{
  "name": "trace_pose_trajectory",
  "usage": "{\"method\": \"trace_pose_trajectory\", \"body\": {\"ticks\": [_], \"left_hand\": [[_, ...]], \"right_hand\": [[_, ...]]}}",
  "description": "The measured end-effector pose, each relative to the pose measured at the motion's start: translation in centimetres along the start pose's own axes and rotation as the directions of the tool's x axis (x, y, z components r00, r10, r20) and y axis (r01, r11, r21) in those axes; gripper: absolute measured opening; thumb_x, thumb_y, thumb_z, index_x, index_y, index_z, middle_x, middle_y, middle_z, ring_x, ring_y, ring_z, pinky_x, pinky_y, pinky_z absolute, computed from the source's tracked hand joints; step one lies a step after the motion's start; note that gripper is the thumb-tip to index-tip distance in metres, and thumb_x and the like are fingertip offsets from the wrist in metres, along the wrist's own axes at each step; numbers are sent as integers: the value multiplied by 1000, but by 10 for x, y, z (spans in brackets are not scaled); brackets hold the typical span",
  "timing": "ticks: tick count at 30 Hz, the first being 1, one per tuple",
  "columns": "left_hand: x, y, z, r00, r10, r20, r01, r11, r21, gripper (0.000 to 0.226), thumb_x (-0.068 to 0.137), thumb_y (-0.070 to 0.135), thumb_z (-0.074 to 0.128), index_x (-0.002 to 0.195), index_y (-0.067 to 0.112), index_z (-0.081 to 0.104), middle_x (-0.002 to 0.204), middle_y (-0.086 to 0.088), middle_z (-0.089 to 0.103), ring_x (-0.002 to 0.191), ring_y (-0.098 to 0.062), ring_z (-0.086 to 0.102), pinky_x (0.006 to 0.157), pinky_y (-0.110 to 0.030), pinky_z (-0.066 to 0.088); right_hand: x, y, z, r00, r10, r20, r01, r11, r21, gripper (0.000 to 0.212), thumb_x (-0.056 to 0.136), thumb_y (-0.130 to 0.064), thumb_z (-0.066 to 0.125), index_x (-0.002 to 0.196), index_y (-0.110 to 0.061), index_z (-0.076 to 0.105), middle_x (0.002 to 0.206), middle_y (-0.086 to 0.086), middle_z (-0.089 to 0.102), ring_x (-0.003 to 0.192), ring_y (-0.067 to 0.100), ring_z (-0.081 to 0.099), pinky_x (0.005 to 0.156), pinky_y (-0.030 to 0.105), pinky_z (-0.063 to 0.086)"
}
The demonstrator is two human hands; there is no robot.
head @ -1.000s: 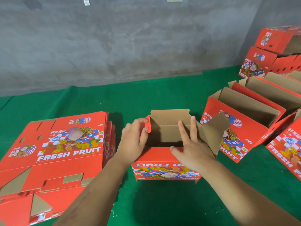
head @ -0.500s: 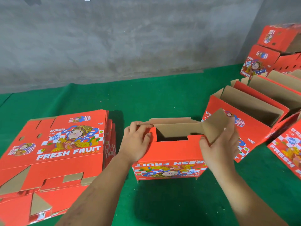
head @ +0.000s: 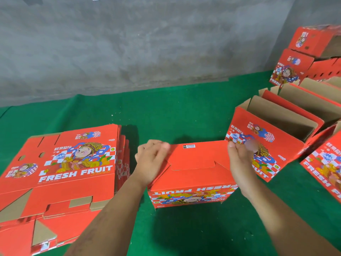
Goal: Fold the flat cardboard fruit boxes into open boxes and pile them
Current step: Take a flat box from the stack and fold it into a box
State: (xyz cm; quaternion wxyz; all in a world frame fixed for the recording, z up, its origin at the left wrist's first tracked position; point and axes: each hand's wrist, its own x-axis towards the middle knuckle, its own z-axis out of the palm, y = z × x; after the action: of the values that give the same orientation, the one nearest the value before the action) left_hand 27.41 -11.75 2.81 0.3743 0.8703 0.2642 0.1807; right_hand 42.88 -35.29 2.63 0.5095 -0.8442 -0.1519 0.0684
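A red cardboard fruit box (head: 193,172) stands upside down on the green mat in front of me, its bottom flaps folded flat across the top and its print inverted. My left hand (head: 151,161) grips the box's left top corner with curled fingers. My right hand (head: 239,163) grips the right top edge, fingers curled over it. A thick stack of flat unfolded boxes (head: 60,169) lies on the mat to the left.
Folded open boxes (head: 273,133) lie tipped in a row at the right, with more red boxes (head: 304,58) piled behind them. A grey concrete wall (head: 147,43) runs along the back. The green mat (head: 175,111) stretches beyond the box.
The brown flaps that stood open have been folded down, so the box's upper face is now closed and red. My right hand moved from the inside of the box to its right edge.
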Motion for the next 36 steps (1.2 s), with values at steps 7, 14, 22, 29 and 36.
{"method": "trace_pose_trajectory", "body": {"ticks": [7, 14, 22, 29, 36], "left_hand": [[-2, 10, 13, 980, -167, 107, 118, 926, 359, 90, 72, 75, 74, 145, 34, 42, 153, 2, 21, 120, -33, 60, 101, -51, 52], [-17, 10, 3, 688, -619, 379, 682, 372, -630, 82, 90, 83, 39, 138, 22, 62, 137, -21, 63, 121, -37, 65, 102, -54, 52], [-39, -8, -4, 897, -426, 114, 229, 229, -946, 61, 90, 17, 58, 146, 37, 49, 139, 9, 63, 118, -14, 67, 91, -37, 59], [-62, -9, 18, 923, -367, 120, 281, 427, -860, 55, 81, 26, 84, 127, 18, 57, 118, -9, 75, 103, -30, 74, 86, -49, 59], [-62, -22, 26, 902, -355, 247, 405, 490, -772, 118, 63, 80, 73, 153, 61, -1, 139, 25, 48, 102, -20, 68, 84, -36, 60]], "right_hand": [[2, -3, 4, 968, 59, 245, 105, 791, -603, 92, 73, -62, 80, 142, -49, 19, 141, 5, 34, 114, 34, 61, 92, 49, 54], [-1, -8, -6, 984, 54, 167, -27, 986, -163, 93, 85, -79, 48, 160, -31, 23, 168, 1, 25, 153, 23, 28, 122, 49, 27], [4, -13, -44, 920, 311, 238, -390, 786, 480, 44, 87, -61, 66, 105, -20, 71, 93, 0, 79, 79, 18, 76, 78, 39, 54], [-23, 6, -33, 930, -58, 363, 29, 996, 84, 57, 90, -24, 79, 116, -67, 51, 108, -43, 64, 96, -15, 66, 74, 10, 53], [-40, 17, -4, 742, 212, 636, -215, 974, -74, 143, 67, -68, 84, 143, -57, -37, 159, -30, -4, 149, 6, 20, 120, 38, 24]]}}
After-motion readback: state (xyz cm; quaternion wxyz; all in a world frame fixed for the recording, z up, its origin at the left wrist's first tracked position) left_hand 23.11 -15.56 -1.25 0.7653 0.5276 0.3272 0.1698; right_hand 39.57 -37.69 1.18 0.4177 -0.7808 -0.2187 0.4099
